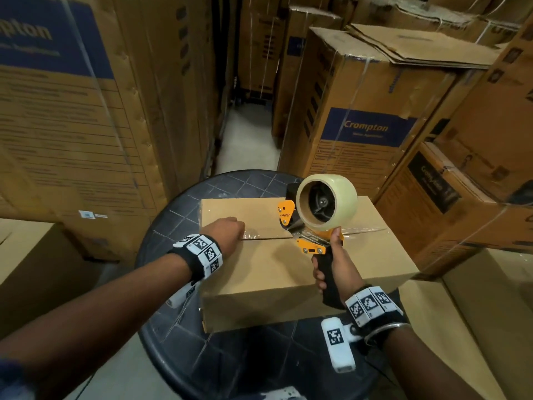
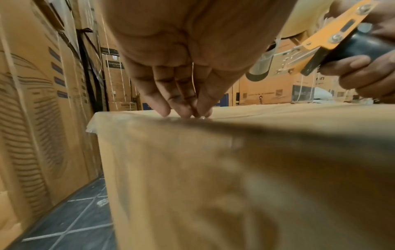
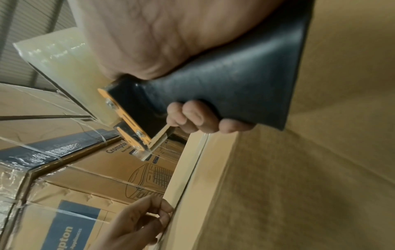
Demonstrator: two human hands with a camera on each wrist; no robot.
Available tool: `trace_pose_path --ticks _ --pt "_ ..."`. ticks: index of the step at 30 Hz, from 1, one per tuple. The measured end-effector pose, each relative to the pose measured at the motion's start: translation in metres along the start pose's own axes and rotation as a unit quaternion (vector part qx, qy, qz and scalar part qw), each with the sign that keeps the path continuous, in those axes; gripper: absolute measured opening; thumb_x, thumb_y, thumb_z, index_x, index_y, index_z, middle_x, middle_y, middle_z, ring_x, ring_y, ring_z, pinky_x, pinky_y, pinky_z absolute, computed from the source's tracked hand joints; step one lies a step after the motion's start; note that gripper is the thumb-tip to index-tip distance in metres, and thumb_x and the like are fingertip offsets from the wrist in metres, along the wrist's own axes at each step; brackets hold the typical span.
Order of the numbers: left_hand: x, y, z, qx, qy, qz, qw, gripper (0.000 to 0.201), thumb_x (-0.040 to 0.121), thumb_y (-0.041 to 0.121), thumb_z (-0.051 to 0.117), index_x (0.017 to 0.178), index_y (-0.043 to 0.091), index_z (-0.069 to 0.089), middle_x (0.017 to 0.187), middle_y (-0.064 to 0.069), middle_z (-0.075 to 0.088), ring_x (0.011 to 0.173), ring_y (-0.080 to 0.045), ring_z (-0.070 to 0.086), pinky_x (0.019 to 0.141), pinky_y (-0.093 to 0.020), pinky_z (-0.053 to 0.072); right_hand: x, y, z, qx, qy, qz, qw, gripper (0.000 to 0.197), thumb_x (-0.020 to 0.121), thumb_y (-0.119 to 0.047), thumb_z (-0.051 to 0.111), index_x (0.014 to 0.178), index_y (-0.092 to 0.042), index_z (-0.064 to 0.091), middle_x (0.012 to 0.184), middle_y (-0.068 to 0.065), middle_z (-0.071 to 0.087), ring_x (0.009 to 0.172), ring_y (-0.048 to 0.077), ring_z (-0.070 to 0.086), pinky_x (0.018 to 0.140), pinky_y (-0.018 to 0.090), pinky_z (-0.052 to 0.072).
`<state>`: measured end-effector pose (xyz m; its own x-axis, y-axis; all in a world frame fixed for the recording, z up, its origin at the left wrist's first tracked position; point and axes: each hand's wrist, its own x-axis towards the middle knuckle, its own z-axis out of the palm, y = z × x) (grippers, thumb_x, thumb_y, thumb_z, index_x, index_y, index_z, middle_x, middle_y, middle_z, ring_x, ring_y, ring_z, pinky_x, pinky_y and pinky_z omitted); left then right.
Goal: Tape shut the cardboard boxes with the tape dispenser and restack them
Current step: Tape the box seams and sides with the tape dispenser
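Note:
A plain cardboard box (image 1: pixel 274 272) lies on a round dark table (image 1: pixel 178 209), flaps closed, with clear tape (image 1: pixel 363 230) along its top seam. My left hand (image 1: pixel 227 230) is at the seam's left end, and its straight fingertips (image 2: pixel 183 108) press the tape down onto the box (image 2: pixel 235 177). My right hand (image 1: pixel 334 269) grips the black handle (image 3: pixel 235 88) of the orange tape dispenser (image 1: pixel 311 243). The dispenser's front edge rests on the seam near the middle of the box. Its clear tape roll (image 1: pixel 343 203) stands above.
Tall strapped Crompton cartons (image 1: pixel 72 111) wall the left, and more of these cartons (image 1: pixel 360 111) stand at the right and behind. Plain boxes sit low at the left (image 1: pixel 34 269) and right (image 1: pixel 476 313). A narrow floor aisle (image 1: pixel 245 140) runs ahead.

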<state>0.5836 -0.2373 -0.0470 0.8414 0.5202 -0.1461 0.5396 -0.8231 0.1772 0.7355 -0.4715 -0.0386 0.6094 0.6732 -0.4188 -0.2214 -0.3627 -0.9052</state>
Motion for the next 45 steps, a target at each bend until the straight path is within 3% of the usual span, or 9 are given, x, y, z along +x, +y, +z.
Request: trace_pose_path --ticks 5,13,20,22,25,28,31,37,45 --pt "0.005 0.025 -0.002 0.059 -0.028 -0.035 0.997 0.016 0.097 0.014 0.045 0.106 0.017 0.058 0.104 -0.004 0.055 0.096 -0.025 0.059 0.08 -0.037 0.051 0.015 -0.003 -0.041 0.004 -0.039 0.007 0.999 0.096 0.063 -0.106 0.026 0.064 -0.014 0.057 0.057 0.007 0.042 0.046 0.022 0.039 0.05 0.033 0.036" --pt "-0.003 0.04 -0.017 0.059 -0.081 -0.059 0.993 0.027 0.097 0.022 0.047 0.117 0.026 0.065 0.115 0.0 0.063 0.105 -0.021 0.058 0.092 -0.038 0.05 0.031 -0.013 -0.104 -0.002 -0.098 0.021 0.995 0.099 0.06 -0.108 0.027 0.065 -0.013 0.056 0.056 0.006 0.042 0.046 0.021 0.038 0.05 0.031 0.035" --pt "0.012 0.111 -0.032 -0.13 0.086 -0.126 0.98 0.018 0.096 0.025 0.058 0.101 0.017 0.073 0.095 -0.001 0.073 0.084 -0.017 0.065 0.081 -0.029 0.05 0.04 -0.018 -0.141 -0.008 -0.152 0.023 0.988 0.096 0.059 -0.107 0.028 0.064 -0.015 0.055 0.056 0.004 0.041 0.045 0.019 0.036 0.05 0.031 0.031" --pt "0.025 0.134 -0.034 -0.235 0.112 -0.163 0.952 0.019 0.097 0.026 0.058 0.093 0.014 0.073 0.087 -0.001 0.073 0.076 -0.015 0.069 0.073 -0.028 0.052 0.043 -0.02 -0.15 -0.003 -0.162 0.019 0.987 0.094 0.063 -0.105 0.029 0.064 -0.015 0.055 0.056 0.005 0.04 0.045 0.019 0.036 0.049 0.03 0.03" --pt "0.045 0.163 -0.04 -0.468 0.133 -0.245 0.839 0.031 0.1 0.028 0.051 0.087 0.008 0.07 0.081 -0.004 0.07 0.066 -0.016 0.067 0.058 -0.025 0.045 0.049 -0.024 -0.162 0.009 -0.177 0.019 0.984 0.09 0.068 -0.099 0.028 0.065 -0.013 0.055 0.056 0.006 0.04 0.043 0.019 0.036 0.047 0.029 0.031" --pt "0.059 0.186 -0.045 -0.612 0.081 -0.283 0.734 0.03 0.101 0.03 0.049 0.09 0.008 0.065 0.079 -0.006 0.067 0.068 -0.017 0.067 0.058 -0.023 0.043 0.054 -0.027 -0.172 0.013 -0.188 0.024 0.982 0.089 0.07 -0.098 0.026 0.064 -0.014 0.055 0.056 0.005 0.04 0.044 0.019 0.036 0.047 0.028 0.031" --pt "0.07 0.204 -0.043 -0.674 0.039 -0.293 0.677 0.033 0.099 0.037 0.052 0.09 0.009 0.066 0.082 -0.006 0.07 0.076 -0.018 0.069 0.062 -0.023 0.046 0.057 -0.03 -0.178 0.014 -0.194 0.023 0.981 0.09 0.069 -0.098 0.025 0.064 -0.013 0.055 0.055 0.005 0.04 0.043 0.019 0.035 0.047 0.028 0.031" --pt "0.093 0.219 -0.039 -0.761 0.024 -0.271 0.589 0.017 0.092 0.029 0.063 0.099 0.015 0.068 0.092 -0.006 0.074 0.074 -0.014 0.067 0.061 -0.021 0.05 0.062 -0.034 -0.19 0.02 -0.173 0.01 0.985 0.09 0.071 -0.098 0.026 0.062 -0.014 0.056 0.055 0.006 0.04 0.043 0.02 0.035 0.046 0.028 0.032" --pt "0.13 0.236 -0.031 -0.795 -0.026 -0.238 0.557 0.013 0.095 0.019 0.06 0.091 0.011 0.069 0.083 -0.003 0.075 0.063 -0.009 0.069 0.052 -0.015 0.05 0.068 -0.033 -0.206 0.04 -0.117 0.016 0.992 0.092 0.072 -0.098 0.02 0.063 -0.014 0.056 0.055 0.005 0.04 0.045 0.021 0.036 0.049 0.03 0.034"
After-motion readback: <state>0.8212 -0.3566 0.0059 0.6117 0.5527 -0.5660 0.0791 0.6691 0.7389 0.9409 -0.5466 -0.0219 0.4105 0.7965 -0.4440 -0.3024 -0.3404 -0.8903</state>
